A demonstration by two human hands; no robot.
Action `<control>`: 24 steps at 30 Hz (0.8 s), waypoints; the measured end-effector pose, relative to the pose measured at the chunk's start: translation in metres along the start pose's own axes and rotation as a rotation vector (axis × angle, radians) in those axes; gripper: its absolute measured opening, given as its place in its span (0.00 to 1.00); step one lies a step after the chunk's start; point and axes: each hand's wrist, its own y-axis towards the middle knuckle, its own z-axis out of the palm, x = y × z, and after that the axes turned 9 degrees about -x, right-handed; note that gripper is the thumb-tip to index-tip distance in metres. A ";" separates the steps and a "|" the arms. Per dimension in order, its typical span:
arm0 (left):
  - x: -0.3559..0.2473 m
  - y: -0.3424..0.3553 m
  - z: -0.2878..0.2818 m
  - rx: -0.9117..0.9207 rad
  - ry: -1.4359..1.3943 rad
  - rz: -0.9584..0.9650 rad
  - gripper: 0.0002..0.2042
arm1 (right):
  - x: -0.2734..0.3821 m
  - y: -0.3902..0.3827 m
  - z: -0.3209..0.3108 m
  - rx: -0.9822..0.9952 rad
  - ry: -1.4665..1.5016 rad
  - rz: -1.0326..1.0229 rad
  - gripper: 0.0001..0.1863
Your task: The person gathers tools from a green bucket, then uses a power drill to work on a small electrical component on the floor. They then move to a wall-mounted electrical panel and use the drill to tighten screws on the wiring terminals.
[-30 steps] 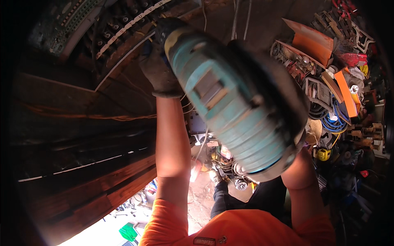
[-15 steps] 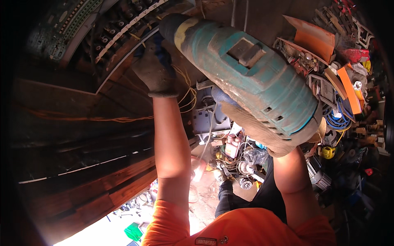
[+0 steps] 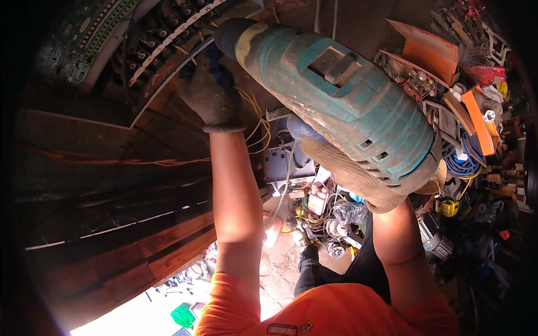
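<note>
A worn teal power drill (image 3: 353, 106) points up-left, its dark nose at the lower edge of a terminal strip (image 3: 168, 42) with lettered white marker. My right hand (image 3: 350, 173), in a brown and blue glove, is wrapped round it from underneath. My left hand (image 3: 210, 95), gloved too, is raised just below the drill's nose, fingers curled at the strip beside short yellow wires; what they grip is hidden. Loose yellow wires (image 3: 255, 126) hang to its right.
A green circuit board (image 3: 89, 39) fills the upper left, above dark panels and wooden boards (image 3: 129, 252). Bent orange metal sheets (image 3: 431, 47), blue coiled hose (image 3: 462, 154), motors and cluttered parts lie on the right and below. A white cable (image 3: 286, 185) hangs centrally.
Since a second ago the drill has tilted toward horizontal, its rear moving up and to the right. My left hand has shifted slightly left. Little differs over the last half second.
</note>
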 end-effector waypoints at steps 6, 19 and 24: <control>-0.004 -0.004 0.001 0.070 0.153 0.140 0.07 | 0.018 0.011 0.002 0.013 -0.480 -0.236 0.28; 0.019 0.012 -0.010 0.242 0.073 0.086 0.08 | 0.043 0.014 0.006 -0.022 -0.694 -0.326 0.28; 0.022 0.018 -0.013 0.236 -0.015 0.051 0.10 | 0.053 0.011 0.007 -0.034 -0.728 -0.340 0.28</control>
